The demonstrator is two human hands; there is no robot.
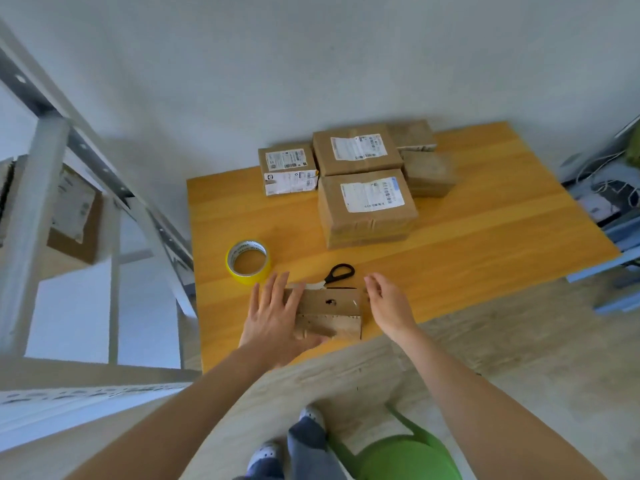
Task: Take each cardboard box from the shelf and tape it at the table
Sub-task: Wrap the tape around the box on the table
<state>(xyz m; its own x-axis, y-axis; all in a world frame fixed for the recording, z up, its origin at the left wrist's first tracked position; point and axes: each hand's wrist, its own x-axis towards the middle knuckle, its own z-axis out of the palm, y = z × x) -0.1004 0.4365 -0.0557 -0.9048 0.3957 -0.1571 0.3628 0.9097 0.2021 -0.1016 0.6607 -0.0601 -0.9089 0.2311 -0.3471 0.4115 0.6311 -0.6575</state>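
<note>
A small cardboard box lies at the near edge of the wooden table. My left hand rests flat on its left end, fingers spread and straight. My right hand hovers just beside the box's right end with relaxed fingers and holds nothing. A yellow tape roll lies to the left, just beyond my left hand. Black-handled scissors lie right behind the box.
Several taped cardboard boxes with labels are grouped at the back of the table. A metal shelf stands at the left with a box on it. A green stool is by my feet. Cluttered blue furniture stands at the right.
</note>
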